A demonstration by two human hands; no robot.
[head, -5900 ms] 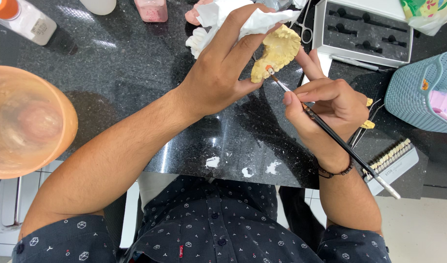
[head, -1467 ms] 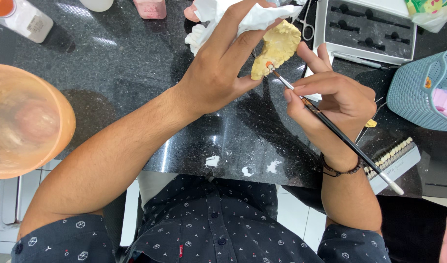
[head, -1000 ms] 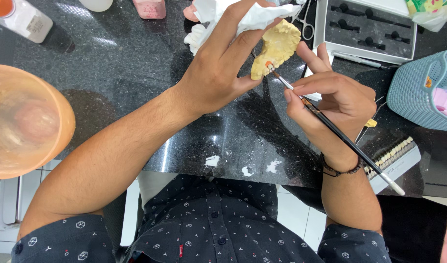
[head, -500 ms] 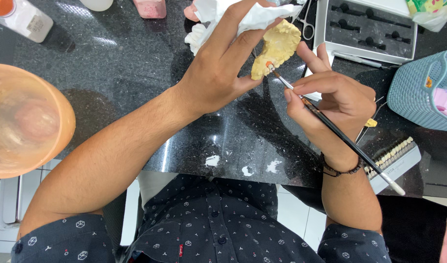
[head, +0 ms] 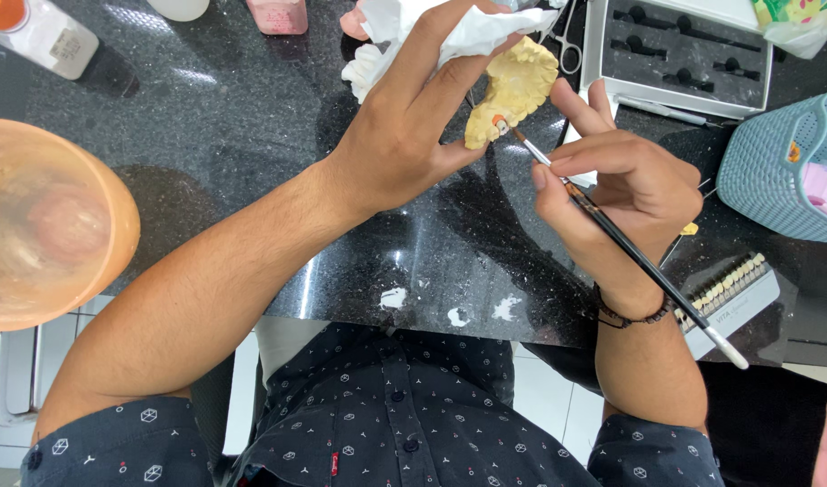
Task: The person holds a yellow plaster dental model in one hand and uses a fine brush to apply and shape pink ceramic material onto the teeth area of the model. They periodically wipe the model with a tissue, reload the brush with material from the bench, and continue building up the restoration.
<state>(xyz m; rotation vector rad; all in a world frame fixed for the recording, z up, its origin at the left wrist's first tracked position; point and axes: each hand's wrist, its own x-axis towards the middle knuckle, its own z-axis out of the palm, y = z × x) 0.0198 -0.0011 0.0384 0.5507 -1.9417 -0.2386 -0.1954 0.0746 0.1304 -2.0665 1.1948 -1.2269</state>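
The left hand point(head: 413, 135) is closed around a yellow dental cast point(head: 514, 88) and a wad of white tissue point(head: 449, 36), held just above the black tabletop point(head: 251, 135). The right hand point(head: 625, 194) pinches a thin black brush point(head: 630, 257) like a pen — its orange tip touches the cast's lower edge. The cast looks stiff, light and brittle — best gripped by its thick base. The brush looks light and is best held near the tip.

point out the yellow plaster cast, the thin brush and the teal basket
yellow plaster dental cast point(head: 519, 86), head view, middle of its face
thin black-handled brush point(head: 639, 261), head view, mid handle
teal plastic woven basket point(head: 760, 171), head view, left wall
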